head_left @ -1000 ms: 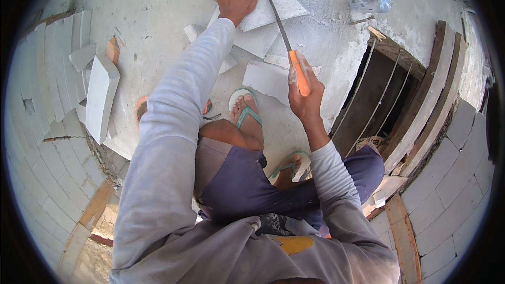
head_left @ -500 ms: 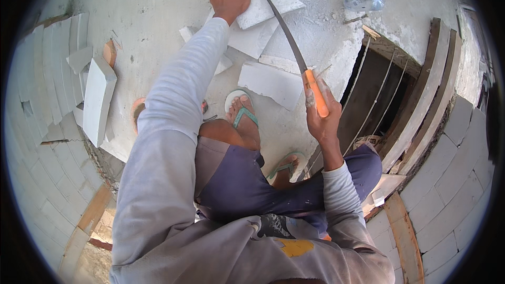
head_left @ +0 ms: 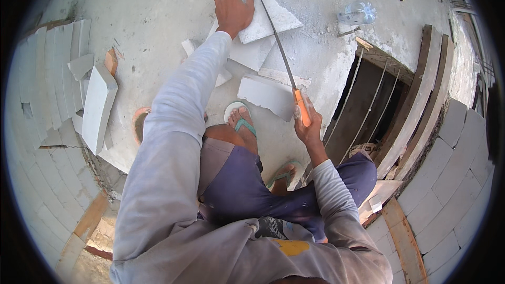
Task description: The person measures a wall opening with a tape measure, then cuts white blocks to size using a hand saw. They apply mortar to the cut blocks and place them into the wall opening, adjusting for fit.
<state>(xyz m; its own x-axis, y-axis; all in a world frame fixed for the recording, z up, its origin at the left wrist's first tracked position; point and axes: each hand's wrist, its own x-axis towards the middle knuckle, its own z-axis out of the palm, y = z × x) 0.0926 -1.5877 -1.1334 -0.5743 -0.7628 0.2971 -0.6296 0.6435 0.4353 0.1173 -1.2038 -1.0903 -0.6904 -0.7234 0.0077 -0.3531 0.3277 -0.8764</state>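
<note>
My left hand (head_left: 232,8) presses flat on a white block slab (head_left: 268,13) lying on the concrete floor at the top of the view. My right hand (head_left: 309,126) grips the orange handle of a long hand saw (head_left: 276,42). The blade runs up and to the left across the slab, close beside my left hand. More broken white block pieces (head_left: 265,94) lie between the slab and my sandalled foot (head_left: 241,121).
A white block (head_left: 97,108) leans against a curved block wall (head_left: 42,94) on the left. On the right, a floor opening (head_left: 368,110) with metal bars is framed by wooden planks (head_left: 421,100). A plastic bottle (head_left: 357,11) lies at the top right.
My right hand has drawn the saw down and to the right, back toward my body. My left hand stays pressed on the slab.
</note>
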